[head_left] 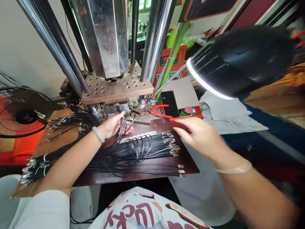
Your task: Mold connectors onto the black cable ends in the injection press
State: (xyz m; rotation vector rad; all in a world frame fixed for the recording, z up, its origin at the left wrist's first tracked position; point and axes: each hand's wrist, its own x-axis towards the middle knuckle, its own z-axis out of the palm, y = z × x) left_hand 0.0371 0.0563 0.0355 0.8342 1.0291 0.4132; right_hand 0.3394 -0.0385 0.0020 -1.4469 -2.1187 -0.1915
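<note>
My left hand [116, 125] is closed around several thin dark cables [122, 127], just in front of the press's lower tooling [116, 107]. Loops of these cables hang toward the table. My right hand [197, 136], blurred by motion, is at the table's right edge, with thumb and fingers apart and nothing visible between them. It is nearest to the control box with a red push button [188, 110]. Red-handled pliers [162, 112] lie between the two hands. Black cables with metal plug ends [172, 144] are spread across the dark tabletop [188, 165], beside a pale slotted strip [140, 136].
A press plate [116, 90] hangs above the tooling between steel columns [154, 41]. A black lamp [238, 63] juts in at upper right. At left stand a fan [26, 111] and cardboard [45, 146] bearing more cable bundles [78, 124]. White papers [231, 111] lie at right.
</note>
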